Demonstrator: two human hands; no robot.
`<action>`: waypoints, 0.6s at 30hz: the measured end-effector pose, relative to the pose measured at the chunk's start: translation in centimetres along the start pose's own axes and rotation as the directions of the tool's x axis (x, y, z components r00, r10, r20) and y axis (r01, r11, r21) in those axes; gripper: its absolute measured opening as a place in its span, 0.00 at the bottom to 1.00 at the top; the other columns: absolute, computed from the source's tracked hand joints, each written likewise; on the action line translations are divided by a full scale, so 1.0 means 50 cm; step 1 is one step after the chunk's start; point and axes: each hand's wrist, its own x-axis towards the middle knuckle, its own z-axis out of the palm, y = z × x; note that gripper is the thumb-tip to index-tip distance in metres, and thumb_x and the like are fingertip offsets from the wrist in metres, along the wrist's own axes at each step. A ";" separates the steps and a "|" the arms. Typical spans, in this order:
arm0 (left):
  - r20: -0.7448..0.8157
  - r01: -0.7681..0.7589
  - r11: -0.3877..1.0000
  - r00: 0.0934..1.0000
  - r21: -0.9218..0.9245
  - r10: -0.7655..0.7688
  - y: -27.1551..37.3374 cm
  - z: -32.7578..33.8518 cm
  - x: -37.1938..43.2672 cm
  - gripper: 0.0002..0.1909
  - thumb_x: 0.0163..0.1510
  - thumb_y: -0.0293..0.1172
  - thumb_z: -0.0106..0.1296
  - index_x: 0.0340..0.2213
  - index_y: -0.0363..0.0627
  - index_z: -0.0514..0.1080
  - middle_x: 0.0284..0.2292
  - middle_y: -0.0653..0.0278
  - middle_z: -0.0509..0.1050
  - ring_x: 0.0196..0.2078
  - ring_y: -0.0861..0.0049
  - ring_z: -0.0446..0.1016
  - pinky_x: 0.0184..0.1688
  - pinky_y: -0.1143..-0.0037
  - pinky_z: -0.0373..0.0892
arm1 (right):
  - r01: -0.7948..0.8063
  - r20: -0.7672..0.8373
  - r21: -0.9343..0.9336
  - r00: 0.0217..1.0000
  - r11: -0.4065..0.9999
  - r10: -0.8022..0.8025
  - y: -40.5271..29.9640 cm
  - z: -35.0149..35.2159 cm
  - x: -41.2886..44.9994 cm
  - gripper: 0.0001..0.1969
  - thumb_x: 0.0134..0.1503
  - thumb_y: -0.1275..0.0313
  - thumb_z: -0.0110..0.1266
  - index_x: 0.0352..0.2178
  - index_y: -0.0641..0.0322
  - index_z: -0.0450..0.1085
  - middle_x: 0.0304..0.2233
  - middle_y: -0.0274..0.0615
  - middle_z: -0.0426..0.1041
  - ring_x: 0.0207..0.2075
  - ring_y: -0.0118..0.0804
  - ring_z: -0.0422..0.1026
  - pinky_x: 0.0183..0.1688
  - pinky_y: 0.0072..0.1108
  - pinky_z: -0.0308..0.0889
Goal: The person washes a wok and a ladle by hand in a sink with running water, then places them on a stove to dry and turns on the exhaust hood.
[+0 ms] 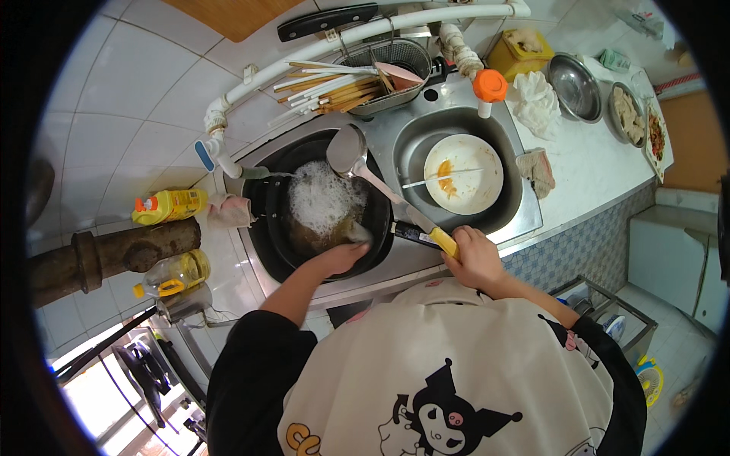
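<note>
A black frying pan [279,228] sits in the left sink basin, holding foamy, cloudy water [319,199]. Water runs into it from a tap hose [254,172]. My left hand [339,259] is at the pan's near inner wall, on a pale, blurred thing [359,233] that may be a scrubbing cloth. My right hand [476,256] grips the yellow handle end [445,242] of a metal ladle. The ladle's bowl [347,149] rests over the pan, round side hard to judge. Beneath the ladle's shaft, the black pan handle [415,232] points towards my right hand.
In the right basin lies a stained white bowl [485,188] with a white chopstick [425,181] across it. Behind stands a wire basket [419,62] of chopsticks. A detergent bottle [177,206] and cloth [231,211] lie left. Metal bowls [573,88] and a rag [536,171] occupy the right counter.
</note>
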 end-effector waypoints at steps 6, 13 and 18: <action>0.027 0.006 0.896 0.999 0.443 -0.020 -0.125 -0.038 -0.006 0.26 0.57 0.48 0.30 0.46 0.37 0.62 0.43 0.47 0.67 0.45 0.56 0.65 0.48 0.71 0.59 | 0.027 -0.004 0.007 1.000 1.000 -0.027 -0.009 -0.006 0.002 0.14 0.42 0.67 0.54 0.26 0.66 0.61 0.26 0.48 0.64 0.30 0.48 0.66 0.31 0.32 0.64; -0.049 0.001 0.949 0.999 0.315 0.015 0.009 0.005 0.016 0.25 0.58 0.42 0.26 0.45 0.36 0.63 0.39 0.45 0.68 0.42 0.55 0.67 0.45 0.68 0.62 | 0.012 0.004 -0.017 1.000 1.000 -0.012 -0.005 -0.001 0.006 0.14 0.42 0.67 0.54 0.26 0.66 0.61 0.26 0.47 0.65 0.30 0.48 0.66 0.31 0.32 0.64; -0.040 0.136 0.745 0.989 0.653 -0.145 -0.070 -0.029 -0.047 0.18 0.56 0.36 0.30 0.40 0.44 0.68 0.35 0.48 0.70 0.39 0.56 0.68 0.41 0.69 0.63 | 0.027 0.014 -0.016 1.000 1.000 -0.026 -0.008 -0.001 0.005 0.14 0.41 0.68 0.54 0.25 0.66 0.60 0.26 0.47 0.65 0.30 0.48 0.66 0.31 0.32 0.64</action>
